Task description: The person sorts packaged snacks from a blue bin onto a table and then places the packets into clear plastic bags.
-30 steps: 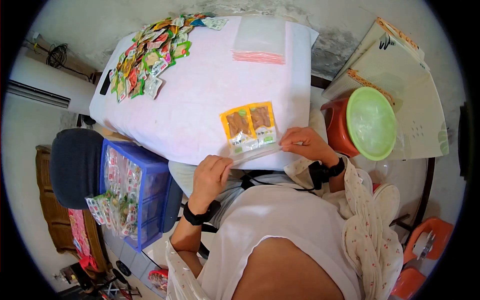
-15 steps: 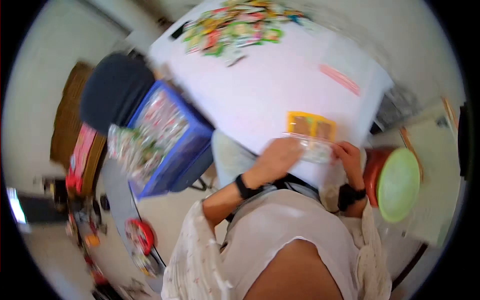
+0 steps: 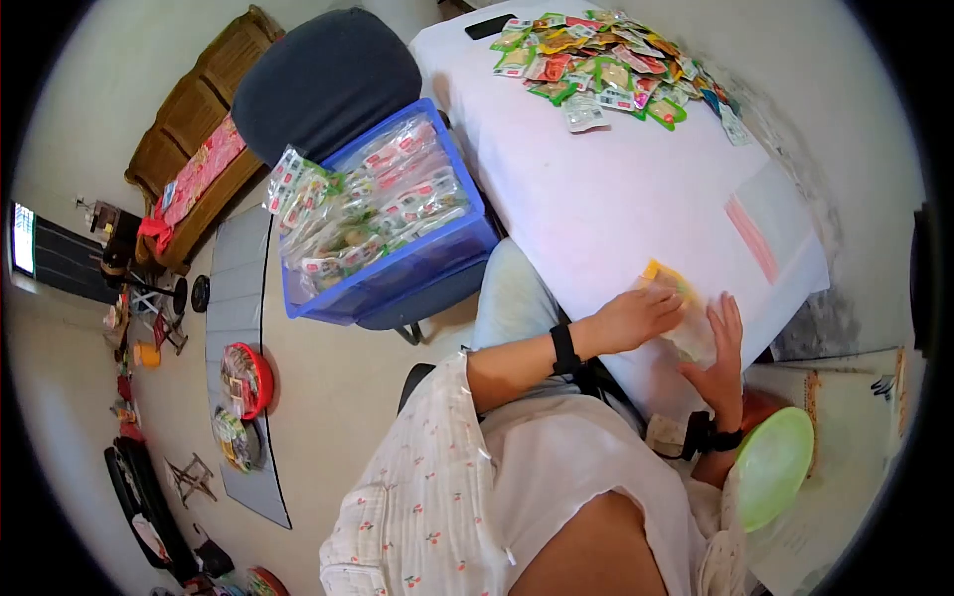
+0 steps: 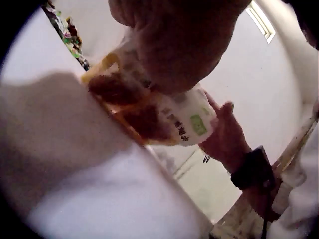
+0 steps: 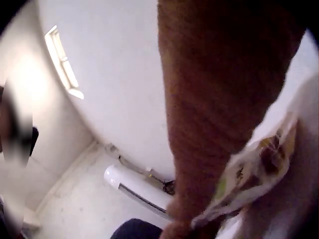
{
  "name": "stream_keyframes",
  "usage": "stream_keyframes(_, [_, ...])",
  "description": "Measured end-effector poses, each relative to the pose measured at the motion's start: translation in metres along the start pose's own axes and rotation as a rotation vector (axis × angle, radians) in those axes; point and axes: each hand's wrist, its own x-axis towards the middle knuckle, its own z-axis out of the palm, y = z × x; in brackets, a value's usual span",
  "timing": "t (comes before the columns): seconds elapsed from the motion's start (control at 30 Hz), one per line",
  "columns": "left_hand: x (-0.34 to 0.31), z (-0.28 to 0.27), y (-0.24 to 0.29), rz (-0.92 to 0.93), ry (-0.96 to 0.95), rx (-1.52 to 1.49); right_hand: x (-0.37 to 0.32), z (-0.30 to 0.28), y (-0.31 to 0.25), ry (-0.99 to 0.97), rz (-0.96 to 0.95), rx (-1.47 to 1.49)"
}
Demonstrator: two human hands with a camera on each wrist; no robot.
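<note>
A clear zip bag (image 3: pixel 696 344) with yellow-edged snack packets (image 4: pixel 144 122) inside is over the near edge of the white-covered table. My left hand (image 3: pixel 638 320) lies across it in the head view, with curled fingers gripping the bag and hiding much of it. On the other side is my right hand (image 3: pixel 721 348), its fingers extended and its thumb spread towards the bag's edge. The left wrist view shows the packets' brown contents and printed pale ends. In the right wrist view the bag is tilted beside my palm.
Many small snack packets (image 3: pixel 606 70) are piled at the table's far side, beside a black phone (image 3: pixel 489 27). Flat zip bags (image 3: pixel 760 228) lie at the right. A blue crate (image 3: pixel 393 268) of filled bags stands left, and a green basin (image 3: pixel 775 467) right.
The head view has swung left, showing more of the room. The bag, held at its lower edge by both hands before, has turned; the right hand's fingers have straightened.
</note>
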Motion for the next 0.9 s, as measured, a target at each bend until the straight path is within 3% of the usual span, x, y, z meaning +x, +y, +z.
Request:
stream_keyframes(0.07, [0.003, -0.018, -0.008, -0.024, 0.064, -0.133, 0.016, 0.002, -0.002, -0.232, -0.118, -0.172])
stream_keyframes(0.1, [0.004, -0.029, -0.012, -0.032, 0.076, -0.128, 0.024, 0.004, -0.003, -0.237, -0.131, -0.176])
stream_keyframes(0.17, [0.000, -0.062, -0.017, -0.296, -0.154, -0.279, 0.041, 0.012, -0.007, -0.369, -0.125, 0.153])
stream_keyframes(0.2, [-0.010, -0.070, -0.021, -0.304, -0.143, -0.277, 0.051, 0.016, -0.017, -0.376, -0.136, 0.151])
stream_keyframes(0.27, [-0.032, -0.087, -0.029, -0.322, 0.061, -0.273, 0.074, 0.026, -0.048, -0.465, -0.083, 0.262])
stream_keyframes(0.37, [-0.068, -0.121, -0.039, -0.471, -0.020, -0.274, 0.105, 0.044, -0.077, -0.604, -0.117, 0.260])
stream_keyframes(0.43, [-0.104, -0.153, -0.055, -0.502, 0.154, -0.238, 0.124, 0.059, -0.092, -0.650, -0.069, 0.404])
stream_keyframes(0.5, [-0.147, -0.206, -0.085, -0.657, 0.336, -0.078, 0.146, 0.072, -0.102, -0.709, 0.022, 0.584])
stream_keyframes(0.57, [-0.202, -0.252, -0.116, -0.836, 0.483, 0.296, 0.174, 0.078, -0.111, -0.674, 0.034, 0.604])
stream_keyframes(0.7, [-0.299, -0.313, -0.172, -1.018, 0.330, 0.553, 0.238, 0.102, -0.145, -0.465, -0.048, 0.558])
stream_keyframes(0.77, [-0.323, -0.320, -0.187, -1.217, 0.042, 0.337, 0.266, 0.131, -0.168, -0.334, -0.177, 0.561])
stream_keyframes(0.8, [-0.326, -0.319, -0.192, -1.213, 0.043, 0.337, 0.279, 0.149, -0.182, -0.267, -0.245, 0.571])
stream_keyframes(0.87, [-0.332, -0.315, -0.199, -1.330, -0.185, 0.106, 0.304, 0.192, -0.203, -0.240, -0.349, 0.583])
stream_keyframes(0.9, [-0.338, -0.311, -0.203, -1.266, -0.160, -0.041, 0.312, 0.212, -0.216, -0.277, -0.336, 0.617])
